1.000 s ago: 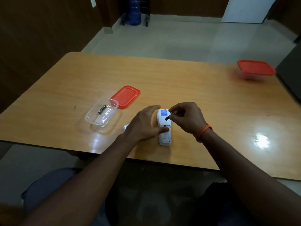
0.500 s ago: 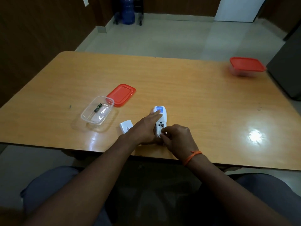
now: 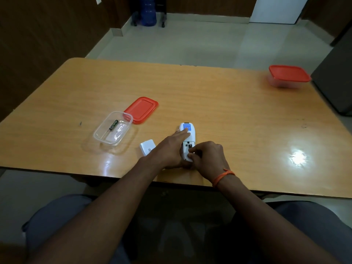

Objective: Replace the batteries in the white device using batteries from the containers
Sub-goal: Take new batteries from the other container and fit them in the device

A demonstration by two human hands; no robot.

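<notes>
The white device lies face down near the table's front edge, its battery compartment uncovered and a blue label at its far end. My left hand presses on it from the left, fingers stretched along its body. My right hand pinches a dark battery at the compartment's near end. The white battery cover lies just left of my left hand. An open clear container farther left holds one black battery.
A loose red lid lies beside the clear container. A second container with its red lid on stands at the table's far right corner. Dark walls and a blue water bottle are beyond the table.
My right hand carried the battery from over the device's far end down to the compartment at its near end. My left hand shifted along the device's left side.
</notes>
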